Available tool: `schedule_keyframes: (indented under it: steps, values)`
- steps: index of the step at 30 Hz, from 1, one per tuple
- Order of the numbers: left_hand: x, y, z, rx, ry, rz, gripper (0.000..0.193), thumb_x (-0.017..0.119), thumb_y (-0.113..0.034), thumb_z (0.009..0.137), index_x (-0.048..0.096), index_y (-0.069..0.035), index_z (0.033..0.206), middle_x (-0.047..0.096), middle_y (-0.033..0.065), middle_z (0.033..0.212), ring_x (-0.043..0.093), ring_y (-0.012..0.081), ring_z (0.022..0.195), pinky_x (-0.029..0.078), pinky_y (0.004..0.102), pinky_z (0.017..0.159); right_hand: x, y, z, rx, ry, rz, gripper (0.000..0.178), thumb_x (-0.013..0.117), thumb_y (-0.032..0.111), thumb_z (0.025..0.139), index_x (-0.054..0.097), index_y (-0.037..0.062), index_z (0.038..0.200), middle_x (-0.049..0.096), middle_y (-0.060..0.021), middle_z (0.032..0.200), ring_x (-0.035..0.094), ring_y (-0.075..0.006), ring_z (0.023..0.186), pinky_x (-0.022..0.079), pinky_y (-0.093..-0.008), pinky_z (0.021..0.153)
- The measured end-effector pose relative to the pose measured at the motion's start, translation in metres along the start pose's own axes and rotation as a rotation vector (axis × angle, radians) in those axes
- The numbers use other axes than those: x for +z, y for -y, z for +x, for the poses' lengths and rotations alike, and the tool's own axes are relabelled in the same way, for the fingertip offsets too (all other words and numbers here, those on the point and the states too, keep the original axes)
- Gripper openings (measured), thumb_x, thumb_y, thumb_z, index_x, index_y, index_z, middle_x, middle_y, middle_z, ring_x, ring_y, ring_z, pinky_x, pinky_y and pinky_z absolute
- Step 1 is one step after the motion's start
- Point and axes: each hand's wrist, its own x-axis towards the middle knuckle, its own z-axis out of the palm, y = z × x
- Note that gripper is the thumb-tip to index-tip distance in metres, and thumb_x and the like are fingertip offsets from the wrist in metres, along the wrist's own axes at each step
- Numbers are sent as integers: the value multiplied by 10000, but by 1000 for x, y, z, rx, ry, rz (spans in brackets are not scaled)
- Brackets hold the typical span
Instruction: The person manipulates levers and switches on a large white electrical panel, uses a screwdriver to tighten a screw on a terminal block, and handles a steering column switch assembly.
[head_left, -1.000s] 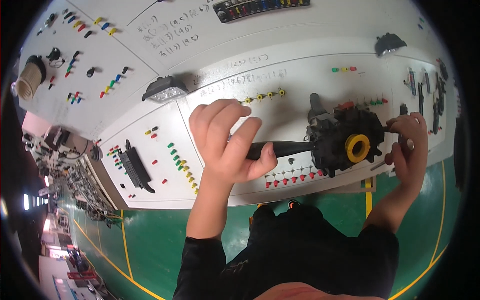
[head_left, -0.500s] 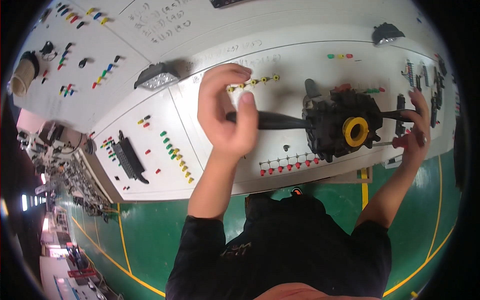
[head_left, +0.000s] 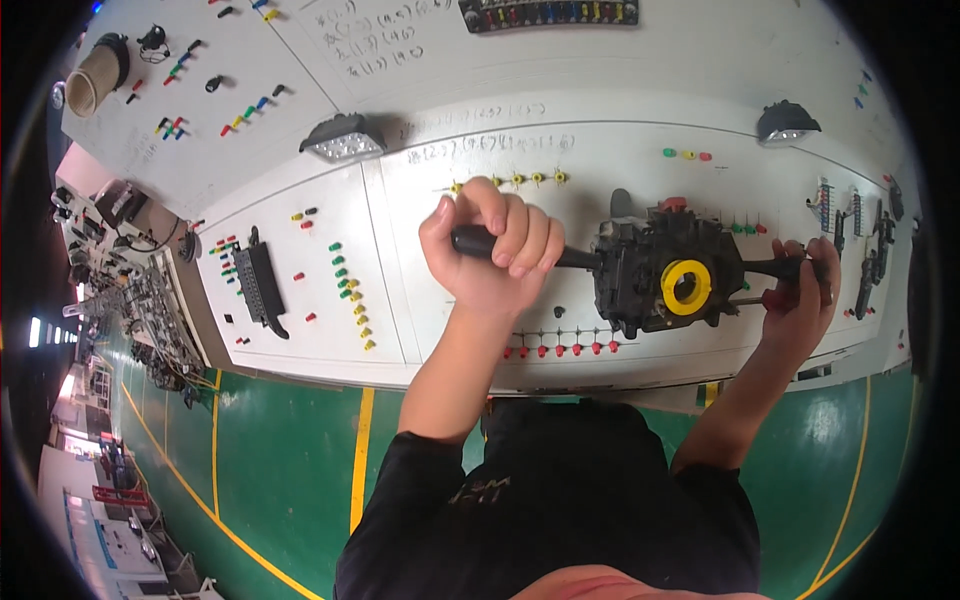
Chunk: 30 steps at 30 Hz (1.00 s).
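A black steering-column switch (head_left: 640, 285) with a yellow ring (head_left: 686, 287) at its centre stands before the white panel. From its left side a black lever (head_left: 575, 258) sticks out. My left hand (head_left: 500, 255) is closed round that lever, whose thick end (head_left: 471, 240) shows between thumb and fingers. On the other side, my right hand (head_left: 803, 300) has its fingers bent over the right-hand lever (head_left: 765, 268). Against the same palm lies a screwdriver (head_left: 772, 299) with a red handle, its thin shaft pointing at the switch. Part of the handle is hidden by the fingers.
The white panel (head_left: 400, 290) carries rows of coloured sockets, including a red row (head_left: 560, 350) below the switch. A black connector block (head_left: 260, 285) sits at left. Two lamps (head_left: 343, 138) are fixed higher up. Green floor (head_left: 300, 450) with yellow lines lies below.
My left hand was loosely open around the left lever's end and has now closed on it. My right fingers have bent down onto the right lever. The whole view has shifted slightly.
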Motion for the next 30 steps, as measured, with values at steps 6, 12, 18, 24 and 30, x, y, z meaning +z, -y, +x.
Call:
schedule_keyframes:
  steps: [6,12,18,24,30]
  values:
    - [3,0,22,-51,3,72,349,299,-321,918,410,-102,669,338,-50,422,273,87,318,313,278,346,19,11,32,132,224,-125,211,441,-52,878,504,27,1064,543,-70,862,612,-192,764,444,-217,518]
    - [1,1,26,-49,-38,51,364,279,-309,908,416,-82,658,290,-40,417,230,89,307,311,288,323,18,8,38,142,246,-240,226,433,-84,832,493,7,1030,512,-109,959,573,-180,790,475,-267,627]
    - [0,3,17,-16,-96,37,375,270,-332,908,416,-90,660,293,-49,417,229,87,306,311,288,320,23,5,31,43,306,-96,276,409,-96,820,479,-19,1076,468,-147,1058,532,-182,793,508,-352,745]
    - [2,3,0,37,-123,44,315,300,-284,913,419,-100,687,357,-54,434,284,81,330,320,276,367,30,5,13,142,38,-3,398,430,-77,845,431,53,1221,513,-143,982,520,-197,777,496,-374,753]
    - [5,0,-13,44,-214,52,321,287,-302,902,412,-111,676,328,-39,436,280,109,358,338,314,399,19,-8,6,28,228,232,369,433,-80,826,468,101,1145,491,-100,897,467,-198,729,455,-387,681]
